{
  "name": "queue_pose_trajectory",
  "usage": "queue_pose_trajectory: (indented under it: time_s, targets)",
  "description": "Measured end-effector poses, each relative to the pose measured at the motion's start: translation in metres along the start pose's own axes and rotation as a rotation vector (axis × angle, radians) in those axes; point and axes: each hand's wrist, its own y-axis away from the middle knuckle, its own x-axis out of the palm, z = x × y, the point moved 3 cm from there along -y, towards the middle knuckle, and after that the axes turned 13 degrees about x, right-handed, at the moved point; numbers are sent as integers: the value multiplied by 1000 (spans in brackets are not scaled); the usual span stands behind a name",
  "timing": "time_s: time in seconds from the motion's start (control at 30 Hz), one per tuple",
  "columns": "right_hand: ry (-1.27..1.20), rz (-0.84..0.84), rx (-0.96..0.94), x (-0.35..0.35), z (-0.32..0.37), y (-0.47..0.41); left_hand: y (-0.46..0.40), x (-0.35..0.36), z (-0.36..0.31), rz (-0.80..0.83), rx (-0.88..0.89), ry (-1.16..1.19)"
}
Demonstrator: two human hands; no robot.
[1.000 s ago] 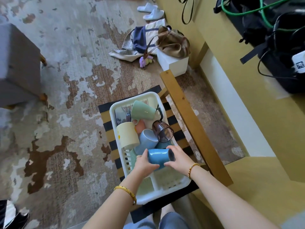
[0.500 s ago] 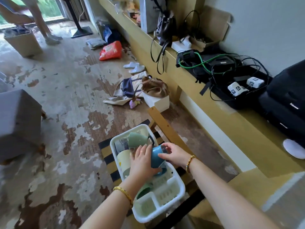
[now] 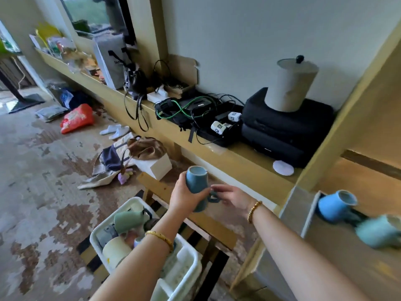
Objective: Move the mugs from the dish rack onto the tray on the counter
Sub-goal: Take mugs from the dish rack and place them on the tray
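Above and to the right of the white dish rack (image 3: 186, 268), the left hand (image 3: 184, 197) wraps its fingers round an upright blue mug (image 3: 196, 181); the right hand (image 3: 233, 195) seemingly pinches its handle, though blurred.

Blue mug (image 3: 196, 185) upright, held above white dish rack (image 3: 186, 276)

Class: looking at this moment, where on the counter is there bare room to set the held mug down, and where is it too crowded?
Free: the bare wooden counter in front of the two mugs already there, the blue mug and the teal mug. Also the ledge strip left of the white coaster. Crowded: the ledge under the black cases and tangled cables, and the dish rack.
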Motion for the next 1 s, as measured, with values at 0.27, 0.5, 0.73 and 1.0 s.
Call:
queue_pose_trajectory:
  time_s: [0.27, 0.5, 0.73, 1.0]
  targets:
    - [155, -380, -121, -137, -60, 74, 4, 143, -108, 109, 105, 101]
    - [164, -532, -22, -259, -145, 154, 50, 289, -187, 245, 148, 100]
    - [171, -658, 140, -332, -238, 212, 99, 399, -239, 483, 296, 67]
    - [264, -760, 315, -385, -302, 241, 124, 476, -266, 765, 383, 92]
